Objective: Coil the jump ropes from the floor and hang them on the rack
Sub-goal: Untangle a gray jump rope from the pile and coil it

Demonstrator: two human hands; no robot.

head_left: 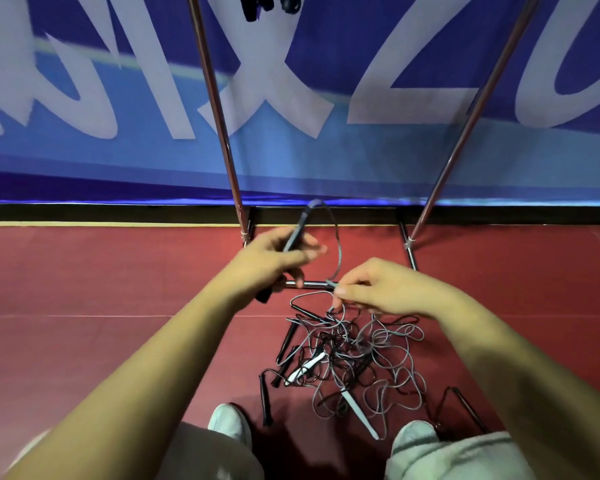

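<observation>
Red floor: carries one tangled pile of jump ropes, which lies between the two hands and the two shoes, just in front of the rack base.
Pile contents: grey and black cords are looped through one another, so the number of ropes cannot be told. One white handle lies at the left of the pile. A second white handle lies nearer the right shoe. At least four dark handles show at the pile edges.
Left hand: fingers are curled round one dark handle, which is held tilted above the floor with its upper end toward the banner.
Grey cord: one. It leaves the upper end of the held handle, arcs over, runs down to the right hand and then drops into the pile.
Right hand: thumb and fingertips pinch the grey cord just above the pile.
Rack: two slanted metal poles, left pole and right pole, rise from a dark frame on the floor. One base bar runs behind the hands.
Hung items: dark objects at the top edge between the poles, too cropped to identify.
Banner: one, blue with large white characters, behind the rack.
Shoes: two, white, left shoe and right shoe, on either side of the near end of the pile.
</observation>
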